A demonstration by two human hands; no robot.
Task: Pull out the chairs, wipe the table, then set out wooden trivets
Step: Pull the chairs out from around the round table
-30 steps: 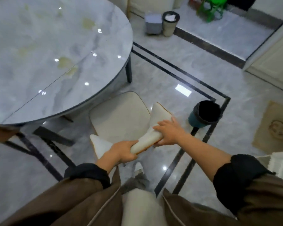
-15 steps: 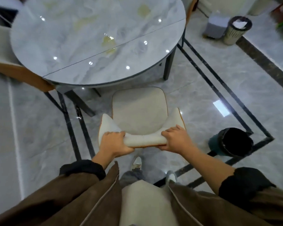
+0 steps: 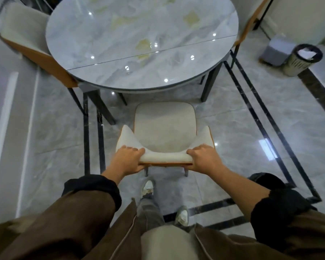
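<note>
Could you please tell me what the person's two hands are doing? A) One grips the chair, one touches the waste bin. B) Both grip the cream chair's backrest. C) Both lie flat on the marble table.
B: the left hand and the right hand each curl round the top edge of the cream chair's backrest, clear of the table.

A single wide-angle camera sits on the person's head, facing forward and steeply down. The chair [image 3: 163, 124] lies close below at mid-frame, the round marble desk [image 3: 101, 44] fills the upper part farther off, and the wearer's own sleeves [image 3: 94, 188] and shoes [image 3: 147, 188] crowd the bottom edge
</note>
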